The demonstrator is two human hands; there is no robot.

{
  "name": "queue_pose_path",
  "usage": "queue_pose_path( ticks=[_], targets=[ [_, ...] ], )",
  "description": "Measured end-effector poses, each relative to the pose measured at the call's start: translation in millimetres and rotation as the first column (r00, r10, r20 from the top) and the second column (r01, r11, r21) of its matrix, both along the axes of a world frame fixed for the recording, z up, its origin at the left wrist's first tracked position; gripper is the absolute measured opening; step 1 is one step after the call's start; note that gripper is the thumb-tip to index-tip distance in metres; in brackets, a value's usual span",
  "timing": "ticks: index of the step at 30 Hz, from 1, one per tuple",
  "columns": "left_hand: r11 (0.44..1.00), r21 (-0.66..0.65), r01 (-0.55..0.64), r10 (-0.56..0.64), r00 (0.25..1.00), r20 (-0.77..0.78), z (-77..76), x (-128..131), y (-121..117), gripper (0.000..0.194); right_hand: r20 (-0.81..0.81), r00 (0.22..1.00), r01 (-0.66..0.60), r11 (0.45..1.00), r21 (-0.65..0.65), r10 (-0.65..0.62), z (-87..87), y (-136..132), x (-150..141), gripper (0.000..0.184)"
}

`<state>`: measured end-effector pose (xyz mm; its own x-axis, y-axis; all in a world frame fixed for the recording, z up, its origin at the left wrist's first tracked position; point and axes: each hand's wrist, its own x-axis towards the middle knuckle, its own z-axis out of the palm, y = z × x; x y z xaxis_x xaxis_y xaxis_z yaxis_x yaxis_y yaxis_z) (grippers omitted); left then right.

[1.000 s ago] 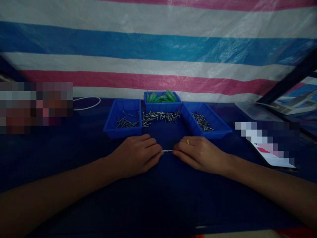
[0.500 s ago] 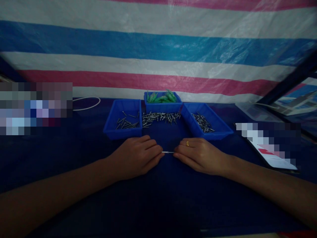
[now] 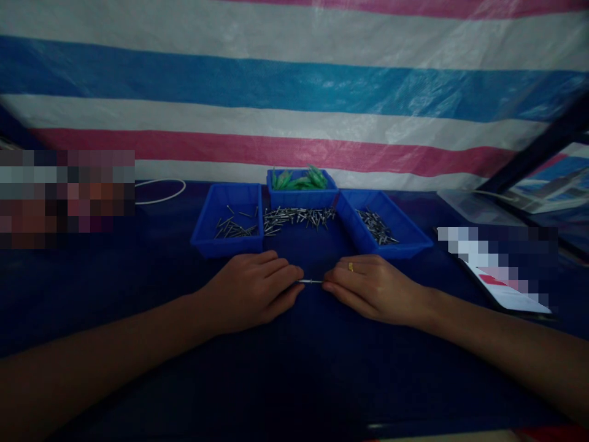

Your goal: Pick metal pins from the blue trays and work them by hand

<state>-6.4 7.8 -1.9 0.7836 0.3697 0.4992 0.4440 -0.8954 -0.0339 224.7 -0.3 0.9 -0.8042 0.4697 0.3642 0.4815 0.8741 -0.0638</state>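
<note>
A thin silvery blind rivet (image 3: 311,281) lies level between my two hands, with a small flange showing near its middle. My left hand (image 3: 260,288) has its thumb and index finger closed about the rivet's thicker left end. On the other side, my right hand (image 3: 368,287), with a gold ring on one finger, pinches the thin right end. Both fingertips hide the ends of the rivet. Just beyond the hands, more rivets (image 3: 301,215) lie in a loose pile on the dark blue table (image 3: 294,368).
A left blue bin (image 3: 225,247) and a right blue bin (image 3: 405,248) hold rivets. Behind the pile, a smaller blue bin (image 3: 304,197) holds green plastic packets (image 3: 301,181). A white cable loop (image 3: 161,181) lies left; a partly blurred sheet (image 3: 515,294) lies right. Striped sheeting (image 3: 294,86) hangs behind.
The left thumb and index finger have parted slightly at the tips around the rivet's end. Otherwise the hands hold nearly the same place, and the view has shifted a little.
</note>
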Motion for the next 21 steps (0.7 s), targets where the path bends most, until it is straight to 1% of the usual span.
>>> queue_pose_path(
  ticks=[3,11,17,21],
  targets=[
    [1.0,0.009,0.005,-0.005,1.0,-0.013,-0.7,-0.5,-0.2,0.017,0.003,1.0,-0.001,1.0,0.001,0.001,0.3,0.4,0.1,0.033],
    [1.0,0.006,-0.022,0.022,0.998,-0.058,0.3,-0.8,1.0,0.021,-0.032,0.999,0.008,1.0,-0.024,-0.009,-1.4,0.7,2.2,0.023],
    [0.997,0.006,-0.07,0.071,0.996,-0.046,1.9,1.2,0.0,0.021,-0.005,1.0,0.025,1.0,0.012,-0.025,-1.7,-0.4,2.0,0.026],
    [0.998,-0.007,-0.065,0.064,0.997,-0.047,0.4,0.0,0.5,0.018,-0.001,1.0,0.027,1.0,0.013,-0.027,0.1,-0.3,1.0,0.029]
  ],
)
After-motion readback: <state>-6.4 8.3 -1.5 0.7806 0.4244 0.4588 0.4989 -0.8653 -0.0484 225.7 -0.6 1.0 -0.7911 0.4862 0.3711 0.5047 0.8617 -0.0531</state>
